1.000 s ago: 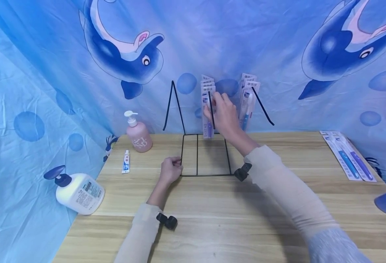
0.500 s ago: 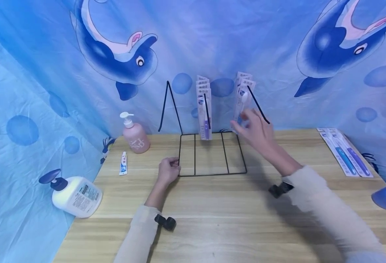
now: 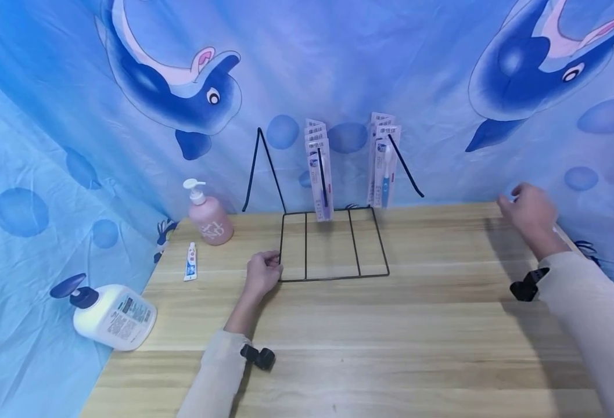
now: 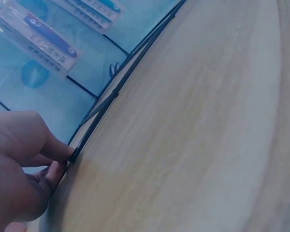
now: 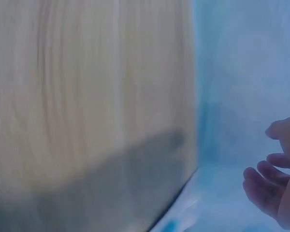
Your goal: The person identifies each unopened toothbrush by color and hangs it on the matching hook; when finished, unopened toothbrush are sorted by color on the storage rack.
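Left hand (image 3: 261, 274) gripping wire rack (image 3: 333, 244)

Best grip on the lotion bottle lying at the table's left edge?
Wrap the white body of the lotion bottle from above, across its width. It lies on its side, pump pointing left off the table, so the broad flank faces up; the pump neck looks too thin.

Bare wooden tabletop (image 3: 390, 331) lies open between both arms, while the wire rack (image 3: 333, 244) and hanging toothbrush packs (image 3: 319, 174) block the back edge.
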`<act>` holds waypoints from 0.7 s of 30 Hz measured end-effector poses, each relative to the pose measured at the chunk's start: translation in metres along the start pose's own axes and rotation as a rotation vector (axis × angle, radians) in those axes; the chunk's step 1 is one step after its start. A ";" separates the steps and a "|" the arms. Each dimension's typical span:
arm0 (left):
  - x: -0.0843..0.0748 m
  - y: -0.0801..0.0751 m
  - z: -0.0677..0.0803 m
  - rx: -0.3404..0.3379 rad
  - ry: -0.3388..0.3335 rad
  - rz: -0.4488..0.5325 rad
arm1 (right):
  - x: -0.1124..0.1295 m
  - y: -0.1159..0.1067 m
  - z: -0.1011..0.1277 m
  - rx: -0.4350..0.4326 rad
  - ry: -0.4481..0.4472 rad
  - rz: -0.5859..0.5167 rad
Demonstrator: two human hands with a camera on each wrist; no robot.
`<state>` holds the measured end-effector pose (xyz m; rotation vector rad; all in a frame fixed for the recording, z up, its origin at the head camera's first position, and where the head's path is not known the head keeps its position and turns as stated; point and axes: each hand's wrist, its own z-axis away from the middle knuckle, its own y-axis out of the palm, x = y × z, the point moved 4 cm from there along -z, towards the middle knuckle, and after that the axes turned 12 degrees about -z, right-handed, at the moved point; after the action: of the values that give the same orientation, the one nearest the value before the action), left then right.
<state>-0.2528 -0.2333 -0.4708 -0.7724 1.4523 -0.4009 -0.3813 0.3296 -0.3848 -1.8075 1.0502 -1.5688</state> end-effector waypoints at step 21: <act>0.001 0.002 -0.001 -0.010 -0.015 0.007 | -0.093 0.022 -0.010 0.125 0.220 0.070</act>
<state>-0.2541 -0.2331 -0.4726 -0.7765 1.4434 -0.3820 -0.3987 0.3943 -0.4533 -1.5259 1.0738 -1.7787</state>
